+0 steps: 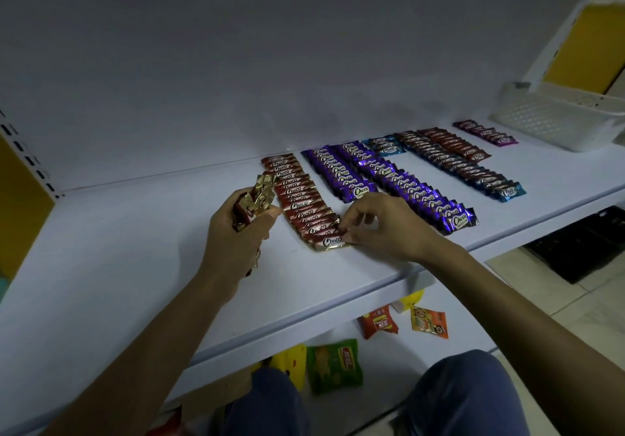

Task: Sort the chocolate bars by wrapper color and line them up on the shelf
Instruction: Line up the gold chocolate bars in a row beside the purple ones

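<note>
Two knees [466, 398], left hand [236, 232] gripping bunched bars [258, 198], right hand [382, 226] pinching front bar [329, 242] of one red row [297, 195], two purple rows [341, 173]

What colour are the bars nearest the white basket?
Those bars are magenta; the head view shows them.

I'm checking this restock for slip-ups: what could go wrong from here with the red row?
1. The right hand pinches the front bar; the red row overlaps, so a tug could skew it.
2. The left hand grips a fanned bunch; a bar might slip out.
3. The red row runs toward the front edge of the shelf; more bars may run short of room.
</note>
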